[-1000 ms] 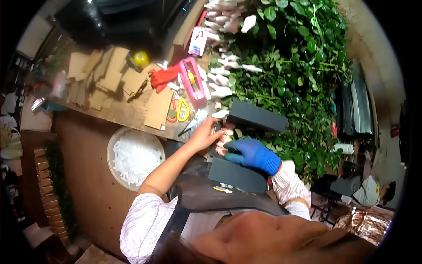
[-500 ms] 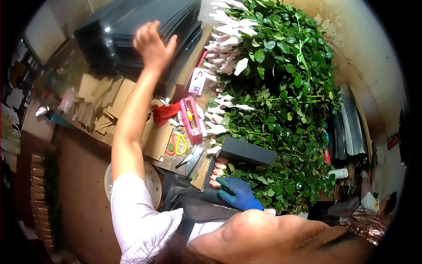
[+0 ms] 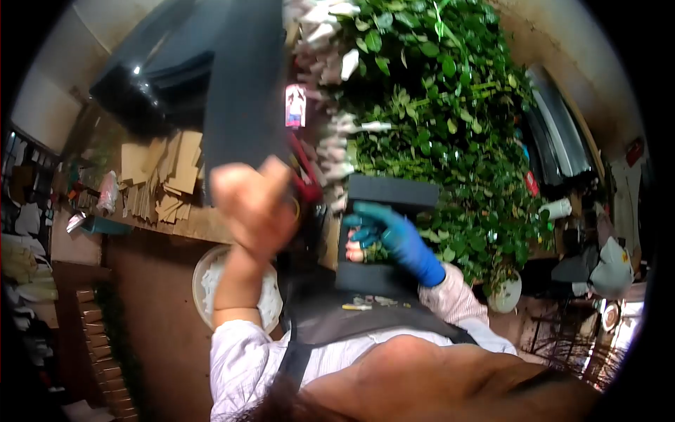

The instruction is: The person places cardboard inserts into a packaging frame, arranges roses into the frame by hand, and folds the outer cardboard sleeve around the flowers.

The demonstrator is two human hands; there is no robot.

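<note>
My left hand, bare and blurred by motion, is closed on the near end of a long flat black sheet. The sheet stretches away from the hand over the table's left side. My right hand wears a blue-green glove, its fingers spread and slightly curled. It hovers over a few pink roses, which lie between a dark ribbed piece and another dark piece nearer my body. Whether the glove touches the roses is unclear.
Green leafy stems with white-wrapped heads fill the table's right side. At left are a black stack and brown cardboard pieces. A phone-like picture sits mid-table. A white bucket stands below.
My left hand has come back from the black stack towards my body, bringing a black sheet. My gloved hand has lifted and spread its fingers. The view has shifted.
</note>
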